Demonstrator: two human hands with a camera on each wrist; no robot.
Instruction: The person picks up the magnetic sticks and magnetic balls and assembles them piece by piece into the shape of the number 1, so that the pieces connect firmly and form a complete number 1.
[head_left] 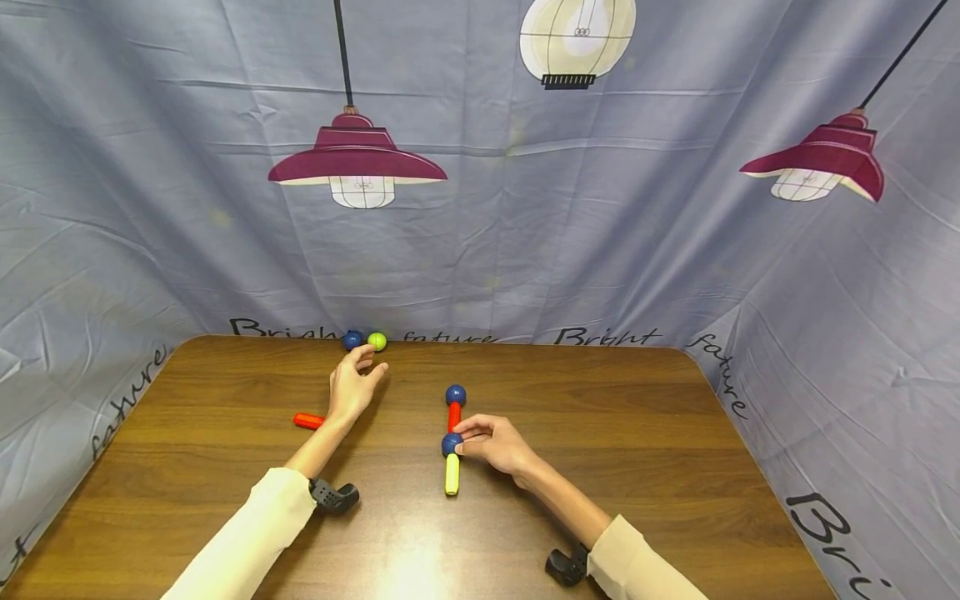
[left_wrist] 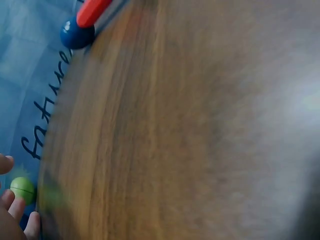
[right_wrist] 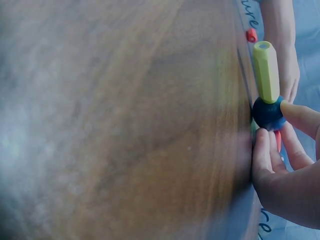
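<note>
My right hand (head_left: pixel 501 446) pinches a blue ball (head_left: pixel 452 443) between thumb and fingers. From this ball a yellow hexagonal rod (head_left: pixel 452 477) sticks out toward me, with a hole in its end in the right wrist view. On the ball's far side a red rod (head_left: pixel 454 413) leads to a second blue ball (head_left: pixel 455 394). My left hand (head_left: pixel 351 390) reaches toward the table's back edge, fingers loosely bent and thumb apart. Just past its fingertips lies a yellow-green ball (head_left: pixel 377 341), with another blue ball (head_left: pixel 352 339) close on its left.
A loose red rod (head_left: pixel 308 421) lies beside my left wrist on the wooden table (head_left: pixel 600 417). A grey-blue printed curtain (head_left: pixel 480 233) rises right behind the back edge and along both sides. Each wrist wears a black camera mount (head_left: pixel 334 496).
</note>
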